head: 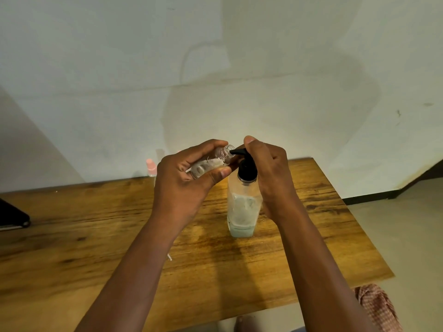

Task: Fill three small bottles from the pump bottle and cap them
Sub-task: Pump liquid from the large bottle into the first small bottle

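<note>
The left hand (189, 173) is wrapped around a small clear bottle (211, 164), tipped nearly on its side with its open threaded mouth right against the black spout of the pump bottle (242, 202), while the right hand (266, 168) curls over the pump head, fingers down the far side. The pump bottle stands on the wooden table (96, 224) with only a thin layer left at its base, so I'd expect sputtering that misses the mouth. Behind and left of it, a pink-capped bottle (150, 167) waits near the table's back edge.
</note>
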